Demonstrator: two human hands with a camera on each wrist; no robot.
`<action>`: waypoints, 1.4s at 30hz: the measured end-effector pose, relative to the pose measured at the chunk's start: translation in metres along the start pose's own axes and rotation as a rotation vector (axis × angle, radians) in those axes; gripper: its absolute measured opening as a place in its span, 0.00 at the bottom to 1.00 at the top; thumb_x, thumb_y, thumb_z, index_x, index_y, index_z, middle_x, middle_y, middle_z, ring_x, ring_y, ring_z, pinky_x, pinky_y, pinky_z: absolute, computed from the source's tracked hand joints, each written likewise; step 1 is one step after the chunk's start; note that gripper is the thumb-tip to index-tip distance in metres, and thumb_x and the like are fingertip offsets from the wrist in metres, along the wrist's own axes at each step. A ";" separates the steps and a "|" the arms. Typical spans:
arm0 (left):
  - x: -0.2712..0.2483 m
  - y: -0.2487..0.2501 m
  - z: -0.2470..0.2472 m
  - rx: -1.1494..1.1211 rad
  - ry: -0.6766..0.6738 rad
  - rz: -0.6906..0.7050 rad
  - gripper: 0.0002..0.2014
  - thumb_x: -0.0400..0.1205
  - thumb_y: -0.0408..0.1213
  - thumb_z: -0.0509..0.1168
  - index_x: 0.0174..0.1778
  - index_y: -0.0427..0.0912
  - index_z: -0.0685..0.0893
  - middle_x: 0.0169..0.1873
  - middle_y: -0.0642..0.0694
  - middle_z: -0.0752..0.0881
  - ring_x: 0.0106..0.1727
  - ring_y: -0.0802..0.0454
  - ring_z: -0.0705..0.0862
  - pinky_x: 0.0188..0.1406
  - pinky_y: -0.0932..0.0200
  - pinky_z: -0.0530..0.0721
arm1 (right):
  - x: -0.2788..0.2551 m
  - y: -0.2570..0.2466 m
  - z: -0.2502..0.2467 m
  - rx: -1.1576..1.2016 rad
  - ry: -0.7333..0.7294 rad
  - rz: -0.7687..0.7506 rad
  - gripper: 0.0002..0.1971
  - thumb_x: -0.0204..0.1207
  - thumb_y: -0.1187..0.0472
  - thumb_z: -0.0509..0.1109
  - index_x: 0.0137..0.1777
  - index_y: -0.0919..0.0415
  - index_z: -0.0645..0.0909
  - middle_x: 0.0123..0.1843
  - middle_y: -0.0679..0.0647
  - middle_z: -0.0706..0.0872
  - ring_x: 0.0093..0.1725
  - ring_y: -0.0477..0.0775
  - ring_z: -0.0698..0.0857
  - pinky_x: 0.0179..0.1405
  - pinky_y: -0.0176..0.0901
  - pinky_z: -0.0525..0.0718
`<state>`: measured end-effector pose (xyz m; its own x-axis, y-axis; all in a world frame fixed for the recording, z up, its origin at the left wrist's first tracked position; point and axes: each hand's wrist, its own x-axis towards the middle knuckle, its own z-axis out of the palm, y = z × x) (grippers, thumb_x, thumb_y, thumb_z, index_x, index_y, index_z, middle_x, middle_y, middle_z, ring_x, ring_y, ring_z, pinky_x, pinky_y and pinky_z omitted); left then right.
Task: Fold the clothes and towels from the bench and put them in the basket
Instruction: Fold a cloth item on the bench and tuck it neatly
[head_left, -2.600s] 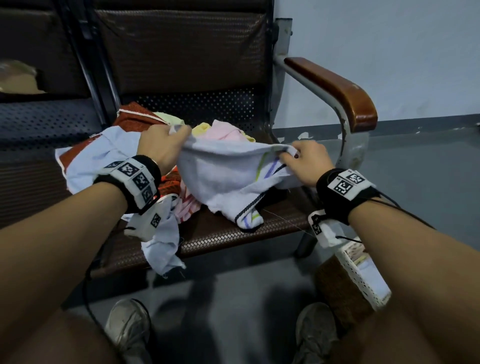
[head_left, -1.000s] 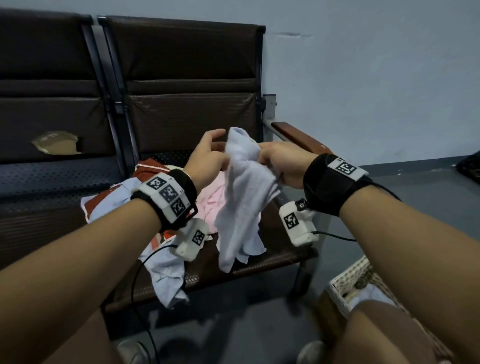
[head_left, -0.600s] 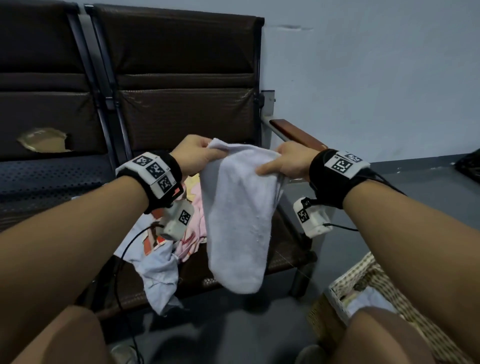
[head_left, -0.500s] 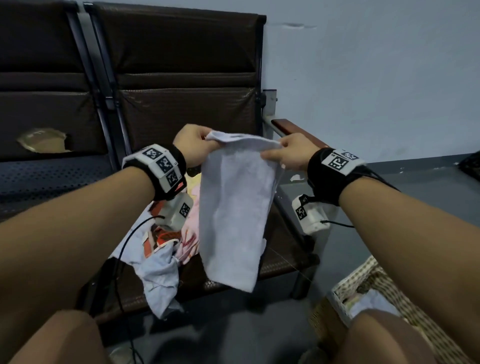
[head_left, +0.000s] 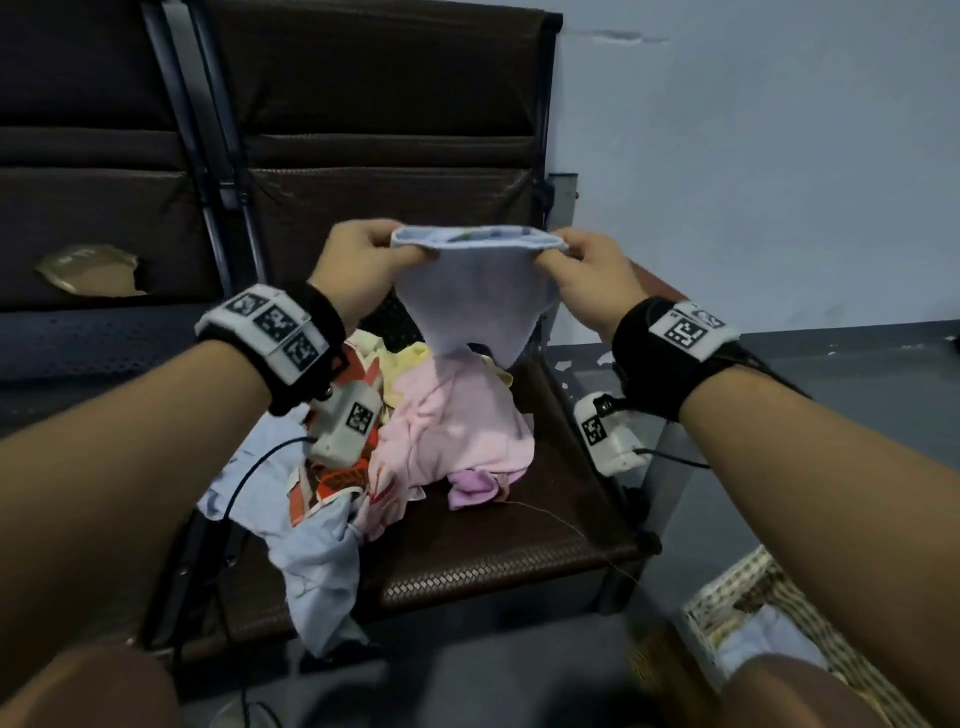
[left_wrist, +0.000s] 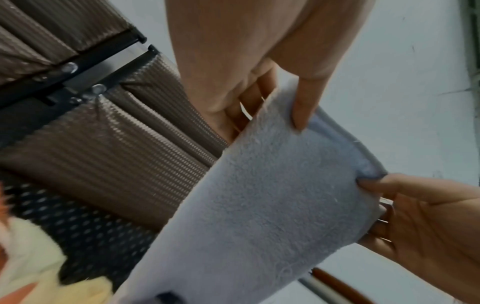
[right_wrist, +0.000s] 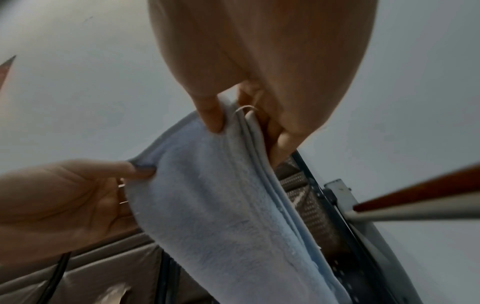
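hands raised over the bench seat: your left hand and right hand each pinched a top corner of a pale blue towel, thumb in front and fingers curled behind. the towel hung doubled between them, clear of the seat, its layered edges showing in the right wrist view. below it on the seat lay a heap of unfolded laundry, with a pink garment on top and a light blue cloth drooping over the front edge. a woven basket stood on the floor to your right, holding a folded pale cloth.
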<state>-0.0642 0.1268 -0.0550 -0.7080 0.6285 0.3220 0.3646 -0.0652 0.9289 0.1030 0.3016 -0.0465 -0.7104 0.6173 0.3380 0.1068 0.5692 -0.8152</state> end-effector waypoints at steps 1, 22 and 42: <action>-0.015 -0.012 0.000 0.054 -0.037 -0.056 0.02 0.78 0.29 0.73 0.42 0.40 0.90 0.35 0.45 0.86 0.38 0.54 0.82 0.39 0.57 0.78 | -0.011 0.010 0.004 -0.026 -0.056 0.045 0.09 0.82 0.61 0.66 0.42 0.51 0.85 0.35 0.47 0.83 0.31 0.36 0.81 0.33 0.32 0.78; -0.090 -0.144 0.022 0.246 -0.340 -0.551 0.11 0.83 0.36 0.69 0.54 0.31 0.87 0.52 0.34 0.89 0.51 0.36 0.88 0.47 0.45 0.87 | -0.092 0.117 0.064 -0.057 -0.435 0.649 0.07 0.70 0.68 0.73 0.47 0.69 0.86 0.45 0.62 0.87 0.43 0.59 0.86 0.43 0.49 0.85; -0.112 -0.160 0.028 0.612 -0.555 -0.216 0.19 0.73 0.44 0.79 0.59 0.48 0.87 0.57 0.50 0.87 0.58 0.52 0.85 0.62 0.55 0.81 | -0.102 0.135 0.081 -0.465 -0.719 0.034 0.27 0.70 0.43 0.80 0.68 0.51 0.84 0.64 0.47 0.88 0.63 0.44 0.85 0.72 0.43 0.79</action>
<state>-0.0266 0.0888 -0.2450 -0.4591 0.8780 -0.1353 0.6312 0.4295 0.6458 0.1337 0.2714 -0.2294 -0.9534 0.2331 -0.1913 0.2986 0.8187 -0.4904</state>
